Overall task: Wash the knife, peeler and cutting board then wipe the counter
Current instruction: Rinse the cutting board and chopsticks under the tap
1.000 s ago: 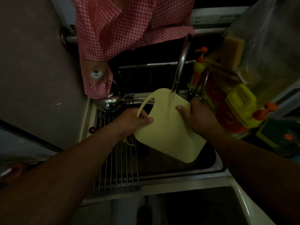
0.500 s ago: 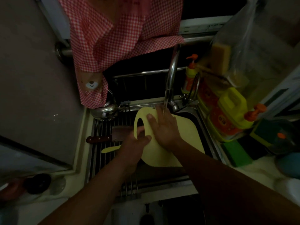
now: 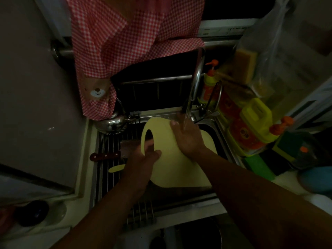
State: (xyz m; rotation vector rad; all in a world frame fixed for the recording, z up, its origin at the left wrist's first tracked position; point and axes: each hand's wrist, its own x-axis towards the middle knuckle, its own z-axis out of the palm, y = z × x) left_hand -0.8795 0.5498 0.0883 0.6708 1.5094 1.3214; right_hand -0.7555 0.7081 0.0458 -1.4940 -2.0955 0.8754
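A pale yellow cutting board [image 3: 177, 169] with a curved handle loop is held tilted over the sink [image 3: 222, 141]. My left hand [image 3: 143, 159] grips it at the handle opening. My right hand [image 3: 186, 135] lies flat on the board's upper face, fingers spread, under water running from the tap [image 3: 195, 83]. A knife [image 3: 109, 155] with a dark riveted handle lies on the wire rack [image 3: 109, 178] left of the board. Just below the knife, a yellow peeler handle [image 3: 116, 168] sticks out from behind my left hand.
A red checked cloth [image 3: 115, 42] hangs above the sink. A steel kettle [image 3: 111, 123] stands at the rack's back left. Soap bottles [image 3: 251, 126], a sponge [image 3: 246, 65] and a plastic bag [image 3: 287, 60] crowd the right side. A green sponge [image 3: 260, 166] lies on the counter at right.
My right hand moved from the board's right edge onto its face and now sits higher, under the stream. The board has turned more upright. The knife and peeler came into sight.
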